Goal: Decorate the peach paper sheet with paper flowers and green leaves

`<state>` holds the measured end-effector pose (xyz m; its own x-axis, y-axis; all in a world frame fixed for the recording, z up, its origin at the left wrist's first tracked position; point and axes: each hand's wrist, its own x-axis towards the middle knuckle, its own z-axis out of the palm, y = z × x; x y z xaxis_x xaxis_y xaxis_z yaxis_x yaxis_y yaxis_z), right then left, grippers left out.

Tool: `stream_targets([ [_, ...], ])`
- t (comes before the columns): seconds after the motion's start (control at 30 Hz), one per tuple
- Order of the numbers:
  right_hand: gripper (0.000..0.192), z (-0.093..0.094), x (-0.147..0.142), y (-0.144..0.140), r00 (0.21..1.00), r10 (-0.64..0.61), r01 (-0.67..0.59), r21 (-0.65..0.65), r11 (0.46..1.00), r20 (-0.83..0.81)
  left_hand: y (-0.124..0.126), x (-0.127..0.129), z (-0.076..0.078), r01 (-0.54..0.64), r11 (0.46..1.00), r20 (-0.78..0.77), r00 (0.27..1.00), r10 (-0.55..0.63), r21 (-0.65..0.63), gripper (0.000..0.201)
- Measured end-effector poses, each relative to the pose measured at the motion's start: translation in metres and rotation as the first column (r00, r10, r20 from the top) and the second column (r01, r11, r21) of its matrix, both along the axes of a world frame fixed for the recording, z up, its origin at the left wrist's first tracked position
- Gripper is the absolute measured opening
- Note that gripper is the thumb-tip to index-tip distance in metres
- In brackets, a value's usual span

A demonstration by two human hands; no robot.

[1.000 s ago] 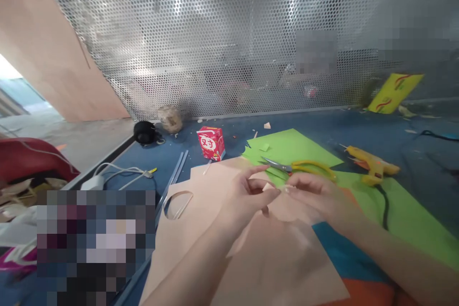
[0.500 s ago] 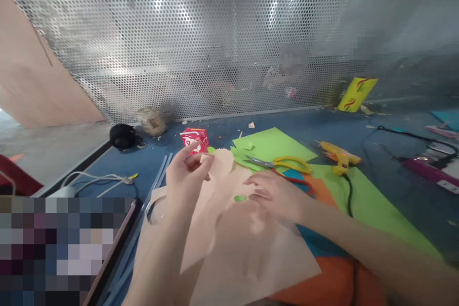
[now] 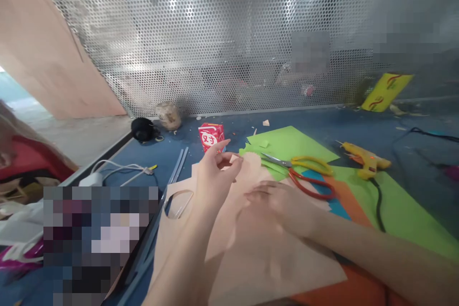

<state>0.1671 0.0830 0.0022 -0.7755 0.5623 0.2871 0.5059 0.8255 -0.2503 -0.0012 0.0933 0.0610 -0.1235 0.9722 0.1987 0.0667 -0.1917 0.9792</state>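
My left hand (image 3: 214,177) is raised over a large peach paper sheet (image 3: 258,253) and pinches a small peach cut-out with a scalloped edge (image 3: 251,165) between thumb and fingers. My right hand (image 3: 278,203) lies flat, palm down, on the peach sheet, fingers spread, holding nothing. Just beyond my hands lie yellow-handled scissors (image 3: 308,165) and red-handled scissors (image 3: 310,186) on green paper (image 3: 287,143).
A red and white carton (image 3: 211,136) stands behind my left hand. A yellow glue gun (image 3: 364,160) with a black cord lies at the right. Grey rods (image 3: 172,177), a white charger and cable (image 3: 107,174) lie left. A perforated metal screen (image 3: 229,38) closes the back.
My right hand has let go of the small piece and settled flat on the peach sheet. My left hand kept the scalloped cut-out and lifted it to the left. The camera swayed.
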Motion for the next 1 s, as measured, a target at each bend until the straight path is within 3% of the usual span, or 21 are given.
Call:
stream_targets([
  [0.17,0.036,-0.011,-0.001,-0.005,0.994,0.016,-0.041,0.227,0.973,0.11,0.001,0.0,-0.002,0.018,1.0,0.013,1.0,-0.018,-0.018,0.051],
  [0.23,0.036,-0.015,-0.002,-0.008,0.991,0.049,-0.08,0.257,0.963,0.127,0.001,0.001,-0.003,0.023,0.999,0.011,1.0,-0.023,-0.029,0.052],
  [0.4,0.038,-0.004,0.001,-0.01,0.998,-0.026,0.022,0.081,0.996,0.058,0.0,0.005,-0.003,0.024,0.999,-0.017,1.0,-0.025,-0.049,0.051],
  [0.47,0.033,0.004,0.002,-0.006,0.997,-0.066,0.063,-0.082,0.995,-0.039,0.0,0.006,-0.003,0.022,0.999,-0.033,0.999,-0.024,-0.049,0.049],
  [0.57,0.028,0.01,0.003,0.004,0.957,-0.19,0.103,-0.356,0.929,-0.219,0.001,0.007,-0.002,0.038,0.997,-0.032,0.999,-0.04,-0.062,0.048],
  [0.67,0.03,0.009,0.004,0.012,0.931,-0.246,0.081,-0.509,0.857,-0.268,0.001,0.007,-0.001,0.053,0.996,-0.01,0.999,-0.054,-0.077,0.048],
  [0.73,0.028,0.008,0.005,0.015,0.933,-0.237,0.061,-0.532,0.844,-0.269,0.001,0.008,0.0,0.041,0.995,0.003,0.999,-0.04,-0.09,0.051],
  [0.87,0.024,0.008,0.008,0.015,0.921,-0.225,0.063,-0.451,0.89,-0.317,0.001,0.009,0.0,0.022,0.992,0.033,0.999,-0.018,-0.126,0.053],
  [1.0,0.024,0.011,0.02,0.022,0.819,-0.413,0.2,-0.476,0.856,-0.398,0.002,0.005,0.002,-0.021,0.995,0.09,0.995,0.03,-0.102,0.053],
])
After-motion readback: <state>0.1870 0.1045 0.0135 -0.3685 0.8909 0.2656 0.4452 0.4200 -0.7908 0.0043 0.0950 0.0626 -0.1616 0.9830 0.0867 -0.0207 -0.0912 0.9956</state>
